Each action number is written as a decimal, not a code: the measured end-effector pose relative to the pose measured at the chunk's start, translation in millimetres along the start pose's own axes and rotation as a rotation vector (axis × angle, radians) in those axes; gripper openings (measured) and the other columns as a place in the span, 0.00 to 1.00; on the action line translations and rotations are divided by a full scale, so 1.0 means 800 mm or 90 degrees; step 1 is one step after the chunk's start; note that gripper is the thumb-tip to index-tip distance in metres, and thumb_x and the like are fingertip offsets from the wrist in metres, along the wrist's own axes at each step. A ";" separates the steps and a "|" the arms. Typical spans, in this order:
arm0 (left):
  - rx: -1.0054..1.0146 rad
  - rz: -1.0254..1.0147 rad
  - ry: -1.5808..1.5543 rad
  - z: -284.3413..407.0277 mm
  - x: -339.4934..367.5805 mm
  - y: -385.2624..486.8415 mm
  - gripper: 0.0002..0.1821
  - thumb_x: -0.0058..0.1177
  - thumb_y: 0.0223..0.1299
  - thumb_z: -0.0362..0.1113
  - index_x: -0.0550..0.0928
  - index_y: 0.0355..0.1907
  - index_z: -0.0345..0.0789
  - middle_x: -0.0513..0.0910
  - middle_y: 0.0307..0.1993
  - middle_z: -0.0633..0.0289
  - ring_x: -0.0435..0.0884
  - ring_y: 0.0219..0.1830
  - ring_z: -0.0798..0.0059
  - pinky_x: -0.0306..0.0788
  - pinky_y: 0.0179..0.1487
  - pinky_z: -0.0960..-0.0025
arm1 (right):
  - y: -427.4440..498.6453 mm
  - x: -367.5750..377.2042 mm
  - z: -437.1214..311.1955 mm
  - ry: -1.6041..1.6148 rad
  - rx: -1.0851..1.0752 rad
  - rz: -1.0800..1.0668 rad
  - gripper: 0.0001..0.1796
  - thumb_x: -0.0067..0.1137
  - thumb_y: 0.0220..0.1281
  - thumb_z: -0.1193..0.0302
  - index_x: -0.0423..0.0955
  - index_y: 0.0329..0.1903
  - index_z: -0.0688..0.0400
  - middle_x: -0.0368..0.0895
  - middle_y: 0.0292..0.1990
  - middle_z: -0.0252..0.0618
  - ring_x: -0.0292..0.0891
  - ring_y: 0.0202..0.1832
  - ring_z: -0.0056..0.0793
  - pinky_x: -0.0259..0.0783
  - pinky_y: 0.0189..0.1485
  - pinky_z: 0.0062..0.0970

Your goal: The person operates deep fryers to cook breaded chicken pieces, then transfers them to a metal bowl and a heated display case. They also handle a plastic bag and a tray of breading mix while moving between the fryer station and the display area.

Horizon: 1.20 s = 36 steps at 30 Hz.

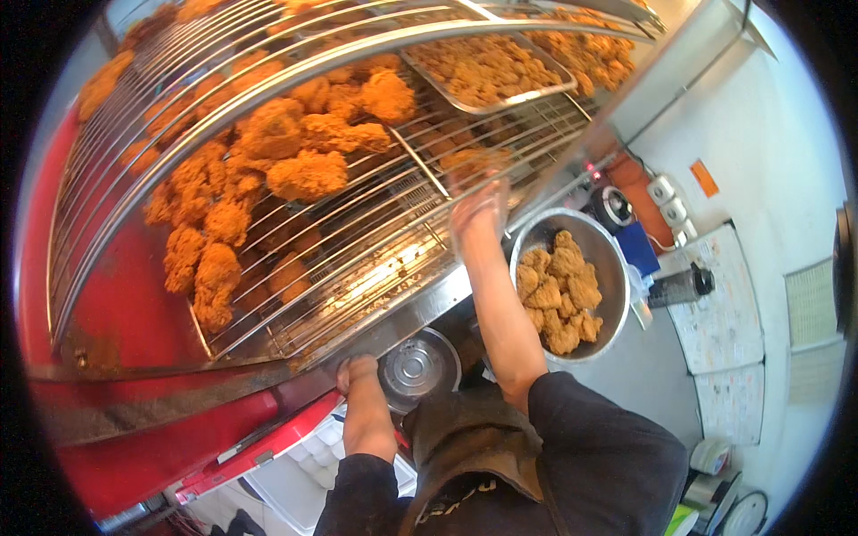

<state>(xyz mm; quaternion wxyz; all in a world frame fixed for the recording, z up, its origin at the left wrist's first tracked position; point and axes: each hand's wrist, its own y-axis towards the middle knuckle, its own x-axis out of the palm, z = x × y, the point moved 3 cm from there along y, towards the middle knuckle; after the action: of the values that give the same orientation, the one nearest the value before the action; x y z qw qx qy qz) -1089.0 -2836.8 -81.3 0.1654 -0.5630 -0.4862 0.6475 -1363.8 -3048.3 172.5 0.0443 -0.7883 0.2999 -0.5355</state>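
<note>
My right hand [477, 204], in what looks like a clear plastic glove, reaches between the wire shelves of a lit food warmer. Its blurred fingers are at a piece of fried chicken [472, 161]; whether they grip it cannot be seen. Lower left, my left hand [356, 370] is at the metal front edge of the warmer [429, 305], its fingers mostly hidden. Many fried chicken pieces [308, 175] lie on the upper wire rack [402, 224]. To the right of my right forearm, a steel bowl [620, 315] holds more, paler fried chicken [560, 288].
A metal tray [570, 84] of small fried pieces sits at the rack's far right. Below the warmer are a round steel lid or pan [415, 368] and an open red-edged box [295, 435]. A dark bottle [680, 287] and power sockets [670, 204] are by the right wall.
</note>
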 end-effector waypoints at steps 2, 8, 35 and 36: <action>0.034 0.003 0.038 0.001 0.004 0.005 0.17 0.51 0.62 0.38 0.85 0.53 0.47 0.79 0.60 0.64 0.79 0.60 0.61 0.78 0.56 0.47 | -0.038 -0.033 0.007 -0.091 0.088 -0.061 0.22 0.50 0.73 0.56 0.64 0.62 0.52 0.73 0.57 0.36 0.70 0.58 0.35 0.68 0.62 0.41; 0.098 -0.041 0.200 0.007 -0.003 -0.007 0.17 0.52 0.61 0.38 0.85 0.52 0.42 0.79 0.59 0.57 0.80 0.59 0.55 0.75 0.61 0.56 | -0.153 -0.167 -0.088 -0.324 0.332 -0.100 0.25 0.61 0.65 0.58 0.71 0.61 0.52 0.76 0.58 0.35 0.71 0.60 0.31 0.69 0.59 0.40; -0.001 -0.012 0.292 -0.026 0.033 0.096 0.17 0.48 0.64 0.40 0.84 0.53 0.48 0.79 0.60 0.63 0.77 0.63 0.60 0.74 0.62 0.59 | -0.111 -0.316 -0.298 -1.372 -0.296 -0.011 0.14 0.56 0.60 0.60 0.83 0.37 0.57 0.85 0.37 0.50 0.82 0.39 0.49 0.77 0.44 0.43; 0.009 -0.048 0.324 -0.025 0.034 0.087 0.17 0.48 0.64 0.39 0.84 0.53 0.48 0.79 0.60 0.63 0.77 0.63 0.59 0.74 0.62 0.58 | -0.105 -0.311 -0.286 -1.439 -0.171 -0.028 0.14 0.56 0.60 0.61 0.83 0.37 0.58 0.85 0.37 0.50 0.82 0.40 0.49 0.77 0.45 0.42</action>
<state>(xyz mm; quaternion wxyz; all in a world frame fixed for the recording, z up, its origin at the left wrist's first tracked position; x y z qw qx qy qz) -1056.7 -2840.0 -151.8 0.3103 -0.6884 -0.4448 0.4816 -1589.0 -2792.6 98.8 0.1954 -0.8228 0.1293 0.5177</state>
